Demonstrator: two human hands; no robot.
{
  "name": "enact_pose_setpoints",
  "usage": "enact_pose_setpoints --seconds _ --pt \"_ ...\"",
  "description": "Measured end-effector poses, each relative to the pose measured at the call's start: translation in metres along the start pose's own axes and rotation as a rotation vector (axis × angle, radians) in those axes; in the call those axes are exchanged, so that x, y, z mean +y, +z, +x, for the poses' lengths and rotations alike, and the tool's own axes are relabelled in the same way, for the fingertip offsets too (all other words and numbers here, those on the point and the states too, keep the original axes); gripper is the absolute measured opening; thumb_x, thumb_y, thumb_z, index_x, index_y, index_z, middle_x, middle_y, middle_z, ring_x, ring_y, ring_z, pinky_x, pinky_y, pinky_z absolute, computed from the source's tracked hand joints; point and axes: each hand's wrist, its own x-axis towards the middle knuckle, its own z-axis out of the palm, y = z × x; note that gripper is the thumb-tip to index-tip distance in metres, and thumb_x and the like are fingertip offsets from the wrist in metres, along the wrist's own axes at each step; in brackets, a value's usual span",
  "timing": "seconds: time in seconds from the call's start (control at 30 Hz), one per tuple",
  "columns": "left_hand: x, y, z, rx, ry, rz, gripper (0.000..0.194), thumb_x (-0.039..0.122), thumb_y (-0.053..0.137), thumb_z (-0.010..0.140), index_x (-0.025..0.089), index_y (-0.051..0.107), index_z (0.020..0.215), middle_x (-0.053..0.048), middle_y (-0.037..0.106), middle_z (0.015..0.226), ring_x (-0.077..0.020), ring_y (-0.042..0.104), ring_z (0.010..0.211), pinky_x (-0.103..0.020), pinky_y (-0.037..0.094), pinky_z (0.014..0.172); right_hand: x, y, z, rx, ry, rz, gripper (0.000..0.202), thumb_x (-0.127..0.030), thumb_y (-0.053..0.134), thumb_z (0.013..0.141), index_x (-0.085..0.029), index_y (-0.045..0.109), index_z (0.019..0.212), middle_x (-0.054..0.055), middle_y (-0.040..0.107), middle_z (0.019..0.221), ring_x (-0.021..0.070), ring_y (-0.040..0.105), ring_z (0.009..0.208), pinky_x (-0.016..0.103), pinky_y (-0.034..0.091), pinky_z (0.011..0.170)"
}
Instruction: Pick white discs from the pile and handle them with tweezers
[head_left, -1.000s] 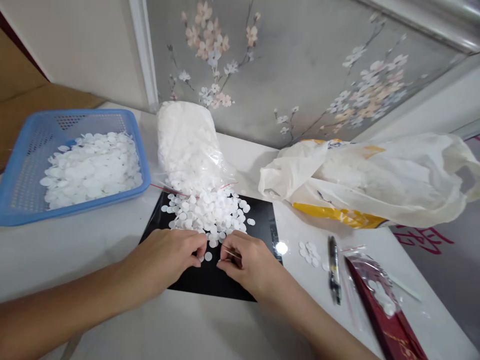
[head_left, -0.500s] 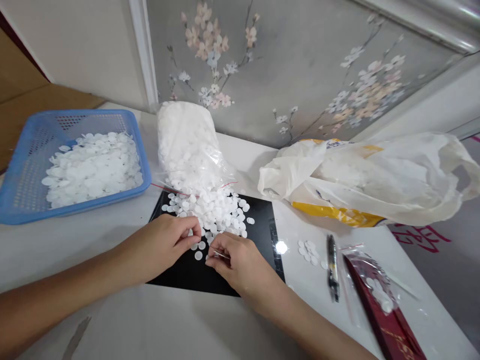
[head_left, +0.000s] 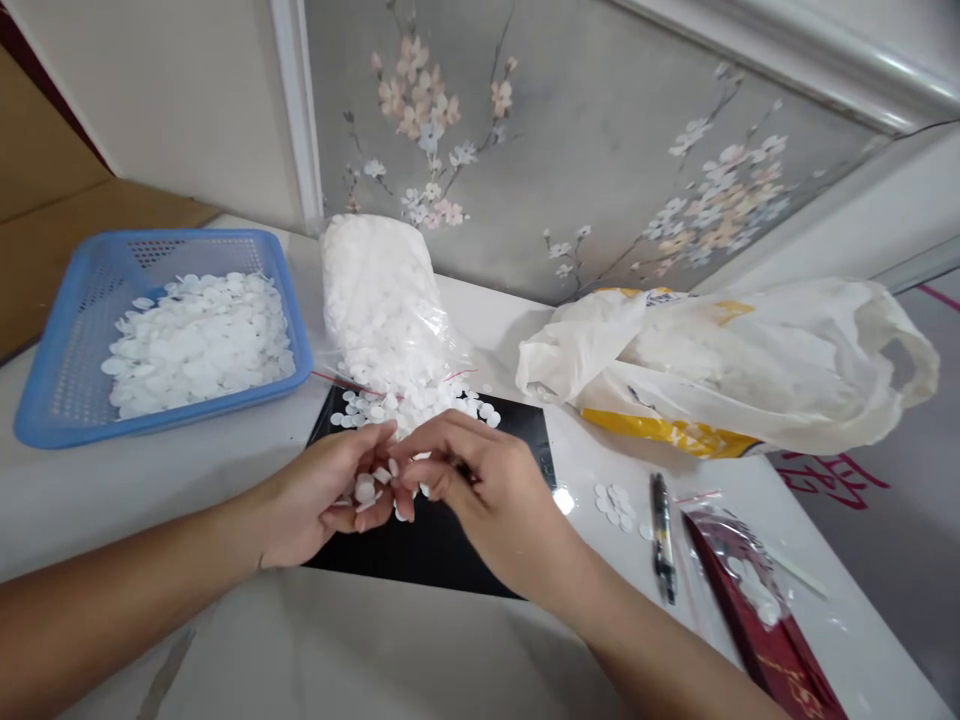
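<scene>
My left hand (head_left: 330, 495) is turned palm up over the black mat (head_left: 442, 550), its fingers curled around several small white discs (head_left: 365, 489). Touching those fingers from the right, my right hand (head_left: 472, 480) has its fingers pinched together; what lies between them is too small to name. Behind both hands, a pile of white discs (head_left: 409, 402) spills from the mouth of a clear plastic bag (head_left: 379, 285) onto the back of the mat. My right hand hides part of the pile.
A blue basket (head_left: 300, 330) of white discs stands at the left. At the right lie a white and yellow plastic bag (head_left: 720, 370), a few loose discs (head_left: 615, 505), a pen (head_left: 662, 540) and a red packet (head_left: 780, 650). A flowered wall panel (head_left: 570, 130) rises behind.
My left hand has turned from palm down to palm up and now has discs in it. My right hand has moved up and left to meet it. The view has shifted slightly.
</scene>
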Motion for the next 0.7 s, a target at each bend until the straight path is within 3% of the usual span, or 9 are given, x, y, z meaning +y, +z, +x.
enact_pose_setpoints --seconds 0.07,0.13,0.2,0.27,0.33,0.4,0.53,0.7 --pt "0.005 -0.006 0.001 0.059 0.087 -0.048 0.049 0.048 0.048 0.091 0.017 0.041 0.053 0.003 0.044 0.049 -0.0045 0.031 0.038 -0.02 0.003 0.036 0.009 0.0 -0.002 0.098 -0.016 -0.133 0.018 -0.013 0.055 0.091 -0.022 0.069 0.085 0.0 0.062 0.081 0.0128 0.062 0.073 0.023 0.049 0.069" --pt "0.01 -0.013 0.0 0.076 0.178 -0.049 0.056 0.05 0.049 0.091 0.019 0.03 0.049 0.007 0.027 0.045 -0.0047 0.024 0.038 -0.021 0.008 0.037 0.022 0.002 -0.007 0.089 0.011 -0.258 0.017 -0.01 0.057 0.088 -0.022 0.068 0.083 0.0 0.062 0.08 0.0132 0.061 0.069 0.024 0.049 0.066" --pt "0.012 -0.018 0.0 0.085 0.246 0.031 0.051 0.051 0.047 0.092 0.019 0.038 0.053 0.009 0.022 0.044 -0.0057 0.018 0.038 -0.021 0.011 0.038 0.036 0.007 -0.014 0.034 0.048 -0.346 0.013 -0.01 0.06 0.085 -0.021 0.067 0.083 0.0 0.061 0.081 0.0127 0.059 0.062 0.025 0.05 0.061" --pt "0.011 -0.02 -0.001 0.071 0.259 0.176 0.035 0.046 0.047 0.093 0.02 0.054 0.07 0.009 0.03 0.046 -0.0072 0.02 0.039 -0.021 0.015 0.04 0.046 0.012 -0.021 0.003 0.063 -0.396 0.012 -0.011 0.062 0.084 -0.022 0.065 0.086 0.0 0.061 0.082 0.0121 0.058 0.058 0.025 0.05 0.058" --pt "0.008 -0.019 -0.002 0.037 0.268 0.387 0.023 0.039 0.046 0.092 0.022 0.06 0.087 0.007 0.04 0.053 -0.0094 0.03 0.044 -0.021 0.021 0.043 0.052 0.013 -0.027 0.005 0.062 -0.384 0.012 -0.01 0.061 0.083 -0.022 0.063 0.084 0.0 0.061 0.082 0.0115 0.057 0.057 0.024 0.05 0.056" --pt "0.005 -0.015 -0.004 0.044 0.319 0.698 0.021 0.034 0.045 0.092 0.023 0.062 0.085 0.005 0.045 0.057 -0.0118 0.038 0.05 -0.023 0.024 0.048 0.054 0.012 -0.033 0.023 0.068 -0.338 0.013 -0.009 0.06 0.082 -0.021 0.063 0.08 0.0 0.061 0.08 0.0108 0.056 0.055 0.023 0.05 0.054" --pt "-0.003 -0.006 -0.008 0.17 0.394 1.308 0.01 0.025 0.056 0.084 0.025 0.064 0.078 0.003 0.055 0.058 -0.0157 0.046 0.054 -0.027 0.02 0.053 0.057 0.005 -0.046 0.051 0.106 -0.261 0.014 -0.009 0.062 0.083 -0.021 0.069 0.079 0.001 0.065 0.077 0.0124 0.062 0.061 0.023 0.052 0.059" --pt "-0.015 -0.01 -0.001 0.161 0.436 1.529 0.011 0.022 0.055 0.085 0.025 0.063 0.078 0.001 0.067 0.07 -0.0175 0.055 0.059 -0.027 0.021 0.054 0.062 0.0 -0.057 0.096 0.084 -0.246 0.021 -0.011 0.054 0.087 -0.02 0.073 0.087 0.005 0.069 0.084 0.0155 0.067 0.07 0.025 0.055 0.064"
